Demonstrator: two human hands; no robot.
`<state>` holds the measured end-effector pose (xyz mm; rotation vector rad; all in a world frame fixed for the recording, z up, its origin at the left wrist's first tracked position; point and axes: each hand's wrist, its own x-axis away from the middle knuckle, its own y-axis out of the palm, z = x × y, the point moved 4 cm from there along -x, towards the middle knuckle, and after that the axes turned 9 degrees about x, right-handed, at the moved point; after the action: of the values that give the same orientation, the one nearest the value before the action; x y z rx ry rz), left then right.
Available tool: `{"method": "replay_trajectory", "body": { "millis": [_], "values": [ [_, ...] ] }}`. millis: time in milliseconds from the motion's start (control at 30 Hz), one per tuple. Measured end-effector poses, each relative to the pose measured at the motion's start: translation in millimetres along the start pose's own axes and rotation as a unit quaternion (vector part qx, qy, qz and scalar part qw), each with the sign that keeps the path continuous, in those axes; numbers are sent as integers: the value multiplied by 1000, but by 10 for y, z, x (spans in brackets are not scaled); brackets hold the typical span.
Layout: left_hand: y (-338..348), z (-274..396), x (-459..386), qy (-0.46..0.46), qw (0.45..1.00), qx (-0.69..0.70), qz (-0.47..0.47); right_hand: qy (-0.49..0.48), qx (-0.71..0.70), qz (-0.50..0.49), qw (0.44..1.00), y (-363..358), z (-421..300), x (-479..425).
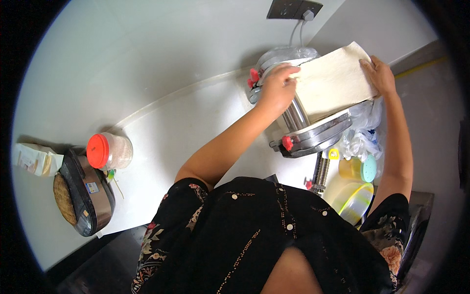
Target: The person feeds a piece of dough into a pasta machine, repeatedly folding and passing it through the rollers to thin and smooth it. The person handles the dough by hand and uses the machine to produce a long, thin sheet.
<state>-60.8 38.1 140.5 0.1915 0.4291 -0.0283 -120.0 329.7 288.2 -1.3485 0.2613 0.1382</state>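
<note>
A noodle machine (315, 136) with metal rollers stands at the back right of the white counter. Across its top lies a wide, pale dough sheet (332, 82), slanting up to the right. My right hand (382, 78) grips the sheet's right edge, thumb on the upper face and the other fingers partly hidden. Above the shiny roller (295, 113), my left hand (278, 90) is at the sheet's left edge with its fingers bent. It is slightly blurred, and whether it pinches the dough does not show. Red knobs (287, 143) stick out from the machine's side.
Plastic bags (361, 143), a tub with a turquoise lid (368, 168) and a clear yellow-rimmed bowl (354, 202) crowd the right side, beside a ridged roller attachment (321, 171). A red-lidded jar (114, 150) and a dark appliance (91, 191) stand at left.
</note>
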Motion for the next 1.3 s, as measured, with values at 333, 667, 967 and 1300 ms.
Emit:
{"method": "replay_trajectory", "body": {
  "millis": [333, 667, 967, 1300],
  "values": [
    [-466, -2058, 1516, -518, 817, 213, 139, -38, 43, 106, 993, 139, -85, 212],
    [76, -2429, 1244, -496, 706, 488, 135, -30, 95, 71, 992, 238, 9, 121],
    [-895, -1737, 1668, -421, 715, 554, 69, -43, -100, 47, 993, 310, -17, 129],
    [-1055, -1766, 1731, -325, 771, 535, 114, -16, -171, -150, 974, 273, -150, 54]
  ]
}}
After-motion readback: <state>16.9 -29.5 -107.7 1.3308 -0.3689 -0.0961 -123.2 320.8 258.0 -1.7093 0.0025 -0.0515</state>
